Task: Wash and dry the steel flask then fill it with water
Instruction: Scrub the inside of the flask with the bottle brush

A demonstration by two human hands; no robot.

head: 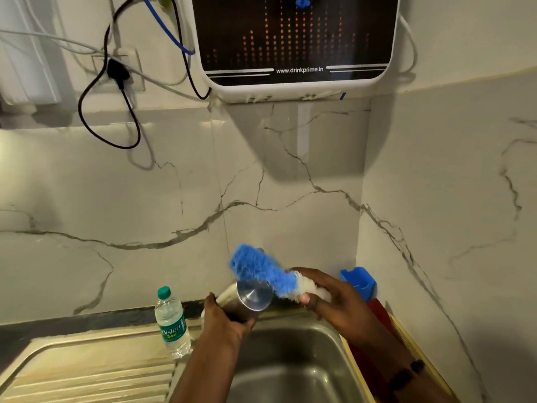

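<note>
The water purifier (295, 39) hangs on the wall right over the steel sink (293, 370), handy for the fill step later I'd guess. The steel flask (245, 301) is held tipped sideways above the basin, so drips land in the sink. Left hand (225, 322) has its grip curled round the flask body, base turned toward the camera. Right hand (337, 303) grip pinches a blue and white cloth (261, 270) against the flask's base end, probably wiping. A plastic water bottle (172, 322) stands on the table beside the sink.
</note>
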